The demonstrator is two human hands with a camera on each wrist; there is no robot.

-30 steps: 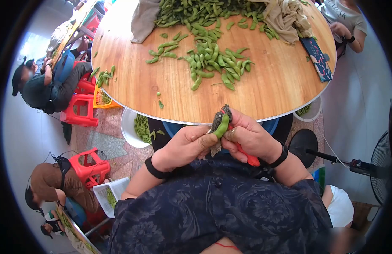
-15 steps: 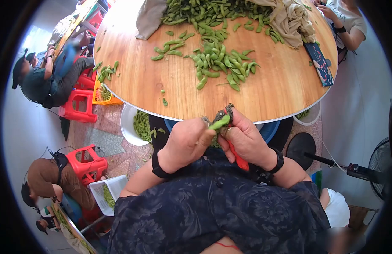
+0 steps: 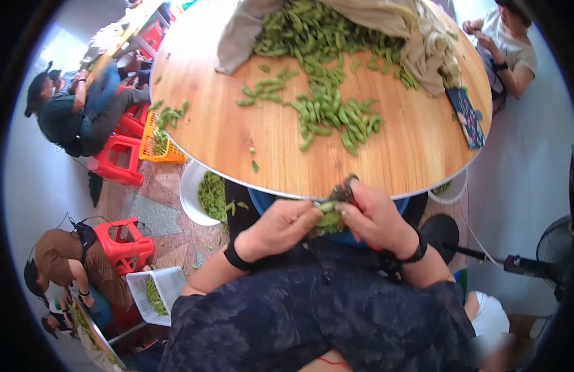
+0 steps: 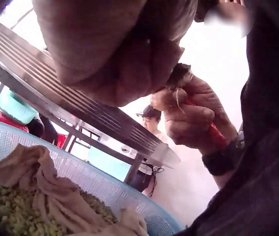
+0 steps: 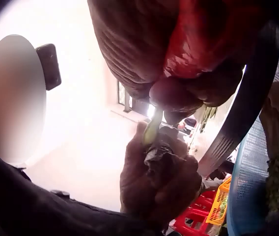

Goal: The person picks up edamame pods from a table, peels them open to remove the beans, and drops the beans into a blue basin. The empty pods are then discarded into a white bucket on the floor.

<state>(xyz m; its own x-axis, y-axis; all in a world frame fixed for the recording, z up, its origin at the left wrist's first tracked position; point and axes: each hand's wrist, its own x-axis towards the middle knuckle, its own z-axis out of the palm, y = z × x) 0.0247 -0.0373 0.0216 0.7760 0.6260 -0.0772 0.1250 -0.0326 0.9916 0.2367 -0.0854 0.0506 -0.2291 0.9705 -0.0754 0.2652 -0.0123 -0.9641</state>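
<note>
In the head view, the left hand [image 3: 279,230] pinches a green pod [image 3: 327,207] between thumb and fingers, just off the table's near edge. Close beside it, the right hand [image 3: 381,222] grips a red-handled tool, its thumb near the pod's other end. The red handle [image 4: 217,133] shows along the right palm in the left wrist view; the tool's tip is hard to make out. Grey material [image 5: 158,156] lies on the left fingers in the right wrist view. Beneath the hands stands a blue basket [image 4: 93,172] with shelled beans [image 4: 16,214] and a cloth [image 4: 56,189].
Pods [image 3: 333,118] lie spread on the round wooden table [image 3: 206,136], heaped at the back beside beige cloth [image 3: 423,56]. A white bucket [image 3: 189,197] stands below left, a fan [image 3: 555,245] at right. Several people sit around, with red stools [image 3: 122,243] at left.
The head view has shifted, so the table sits lower in it. Both hands remain together; the pod between them has turned from upright to lying more level, and less of the red handle shows.
</note>
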